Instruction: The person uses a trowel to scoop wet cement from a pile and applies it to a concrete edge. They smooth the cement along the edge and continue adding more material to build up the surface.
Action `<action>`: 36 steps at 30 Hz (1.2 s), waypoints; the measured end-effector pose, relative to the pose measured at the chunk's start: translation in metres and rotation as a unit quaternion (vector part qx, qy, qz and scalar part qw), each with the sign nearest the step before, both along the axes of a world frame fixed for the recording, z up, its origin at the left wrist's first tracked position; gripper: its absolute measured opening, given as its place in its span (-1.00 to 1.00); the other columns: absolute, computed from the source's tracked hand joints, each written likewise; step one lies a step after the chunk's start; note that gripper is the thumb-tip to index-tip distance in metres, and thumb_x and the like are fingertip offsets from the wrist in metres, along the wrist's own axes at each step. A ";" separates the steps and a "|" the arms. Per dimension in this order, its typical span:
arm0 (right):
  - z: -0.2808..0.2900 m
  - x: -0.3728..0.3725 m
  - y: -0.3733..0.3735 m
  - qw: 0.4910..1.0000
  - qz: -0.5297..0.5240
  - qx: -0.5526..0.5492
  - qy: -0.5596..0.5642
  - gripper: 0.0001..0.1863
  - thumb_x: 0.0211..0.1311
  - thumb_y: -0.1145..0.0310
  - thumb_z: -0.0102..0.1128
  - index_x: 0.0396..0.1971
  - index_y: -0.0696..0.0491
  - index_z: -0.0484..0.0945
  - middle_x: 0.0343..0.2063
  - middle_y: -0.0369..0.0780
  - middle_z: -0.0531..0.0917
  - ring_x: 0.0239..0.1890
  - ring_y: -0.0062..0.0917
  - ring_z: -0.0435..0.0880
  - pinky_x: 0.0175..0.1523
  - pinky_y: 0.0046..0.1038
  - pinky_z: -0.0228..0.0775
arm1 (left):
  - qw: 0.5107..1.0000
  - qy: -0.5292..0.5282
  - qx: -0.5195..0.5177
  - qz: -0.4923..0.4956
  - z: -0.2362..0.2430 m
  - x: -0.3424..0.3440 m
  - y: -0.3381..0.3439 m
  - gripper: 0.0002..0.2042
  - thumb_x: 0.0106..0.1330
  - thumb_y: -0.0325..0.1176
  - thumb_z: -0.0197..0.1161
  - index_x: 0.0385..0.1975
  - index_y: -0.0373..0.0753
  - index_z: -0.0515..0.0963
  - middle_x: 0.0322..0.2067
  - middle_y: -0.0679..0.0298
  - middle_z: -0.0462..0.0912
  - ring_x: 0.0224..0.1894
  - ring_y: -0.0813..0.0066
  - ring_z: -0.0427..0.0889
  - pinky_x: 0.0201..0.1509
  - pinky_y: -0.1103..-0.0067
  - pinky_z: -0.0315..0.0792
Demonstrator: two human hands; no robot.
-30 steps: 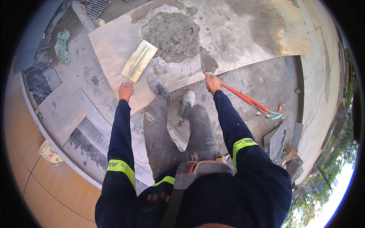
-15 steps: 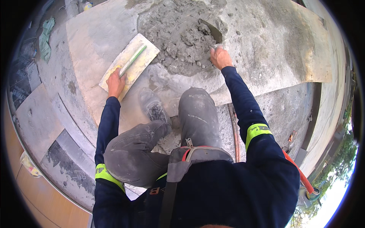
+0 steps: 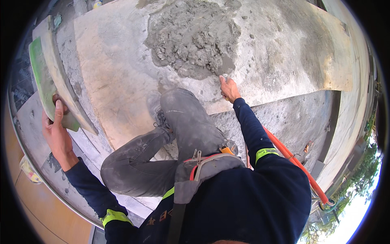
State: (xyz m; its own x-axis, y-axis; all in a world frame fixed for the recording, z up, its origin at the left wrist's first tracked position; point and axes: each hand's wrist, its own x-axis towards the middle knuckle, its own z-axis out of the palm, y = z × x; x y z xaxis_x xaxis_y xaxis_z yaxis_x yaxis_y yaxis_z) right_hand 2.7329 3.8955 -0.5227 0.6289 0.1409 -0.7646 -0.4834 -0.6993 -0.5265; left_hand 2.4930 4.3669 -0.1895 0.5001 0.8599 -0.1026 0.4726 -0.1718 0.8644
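Note:
My left hand (image 3: 59, 136) is closed around the handle of a plastering float (image 3: 63, 73). The float is raised on edge at the far left, its green grip facing outward and its long pale plate turned to the right. My right hand (image 3: 230, 89) grips a trowel (image 3: 227, 64) at the near right edge of a heap of wet grey mortar (image 3: 189, 36). Part of the trowel's blade shows against the mortar; my fingers cover most of its handle. The heap lies on a wide pale board (image 3: 109, 81) in front of my knees.
A red-orange strap or hose (image 3: 292, 156) runs beside my right arm. Grey boards and tiles (image 3: 30, 118) lie at the left edge, near an orange-brown panel (image 3: 53, 211). A grey waist pouch (image 3: 205, 168) rests at my lap.
The float has left the board, swung out to the left and tipped up on edge. My right hand has drawn the trowel back toward me along the mortar's edge. My knees have shifted left.

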 end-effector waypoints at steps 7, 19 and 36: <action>-0.035 0.054 0.134 0.993 0.032 0.092 -0.063 -0.55 0.45 0.07 0.00 -0.35 0.24 0.48 -0.70 -0.15 0.55 -0.70 -0.38 0.56 -0.56 -0.28 0.41 | 0.990 -0.106 -0.059 0.067 -0.011 -0.006 -0.028 -0.66 0.45 -0.39 0.32 0.13 -0.41 0.55 -0.07 0.24 0.63 -0.23 0.59 0.46 0.01 0.58 0.39; -0.066 -0.016 0.145 0.896 0.302 -0.136 -0.295 -0.49 0.33 0.24 0.03 0.13 0.30 0.28 -0.17 0.18 0.69 -0.17 0.19 0.72 0.01 0.05 0.56 | 0.983 -0.151 -0.068 0.081 -0.003 -0.009 -0.051 -0.66 0.46 -0.38 0.30 0.14 -0.40 0.53 -0.03 0.28 0.61 -0.26 0.60 0.46 0.04 0.53 0.41; 0.036 0.017 -0.002 0.985 0.110 0.123 0.042 -0.69 0.30 0.20 0.09 -0.22 0.18 0.42 -0.59 -0.26 0.47 -0.70 -0.56 0.45 -0.60 -0.39 0.33 | 0.888 -0.375 -0.237 0.121 -0.012 -0.071 0.015 -0.68 0.41 -0.49 0.04 0.08 -0.49 0.52 0.11 0.01 0.63 0.16 0.18 0.59 0.35 0.26 0.40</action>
